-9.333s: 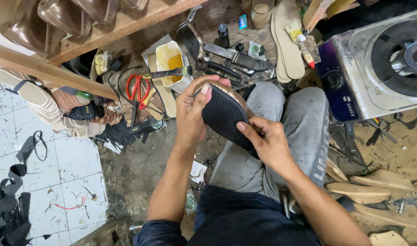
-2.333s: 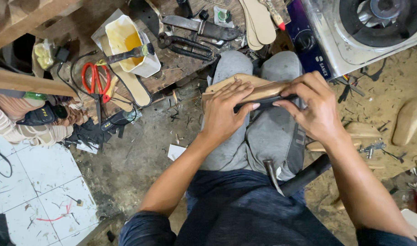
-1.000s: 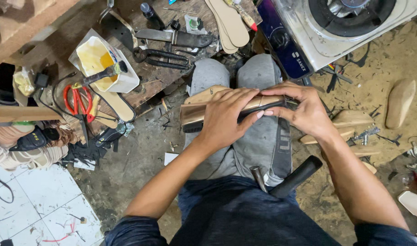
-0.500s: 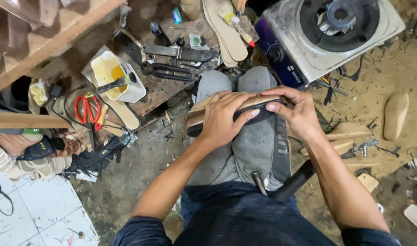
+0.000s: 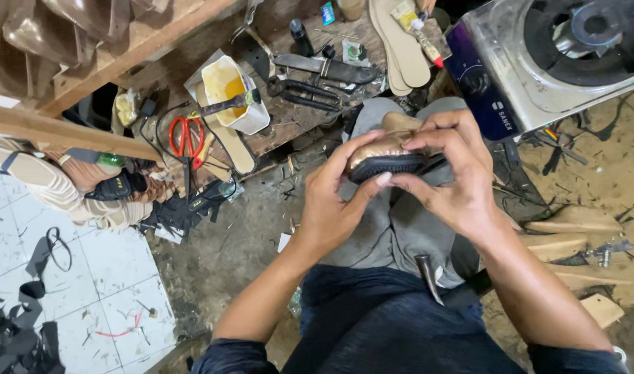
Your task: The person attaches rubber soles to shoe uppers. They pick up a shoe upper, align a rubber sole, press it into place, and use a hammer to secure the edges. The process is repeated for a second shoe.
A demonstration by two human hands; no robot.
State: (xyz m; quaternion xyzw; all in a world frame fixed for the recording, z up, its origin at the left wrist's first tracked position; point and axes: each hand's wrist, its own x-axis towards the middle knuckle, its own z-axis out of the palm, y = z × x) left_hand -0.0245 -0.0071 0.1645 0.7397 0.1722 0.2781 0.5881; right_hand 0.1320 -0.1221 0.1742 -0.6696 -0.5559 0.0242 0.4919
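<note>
Grimy concrete floor [image 5: 234, 242], white tiled patch [image 5: 88, 277] at left, rough wooden shelf beams [image 5: 133, 45] above.

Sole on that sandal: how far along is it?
Done: the black sole already sits against the tan sandal. In hand: left hand and right hand pinch its edge over the lap. Left: whether the whole edge is bonded cannot be seen.

Small shoemaking workshop, floor-level work spot. Shown by: pale insoles [image 5: 400, 41] stacked at top; red-handled scissors [image 5: 186, 137] and pliers [image 5: 303, 91] laid on worn wooden board; glue pot [image 5: 230, 90] smeared yellow; finished sandals [image 5: 61, 183] piled at left; wooden shoe lasts [image 5: 573, 221] scattered on dirt floor; black scraps strewn over white tiles [image 5: 88, 277]; gas stove [image 5: 566, 48] set nearby.
</note>
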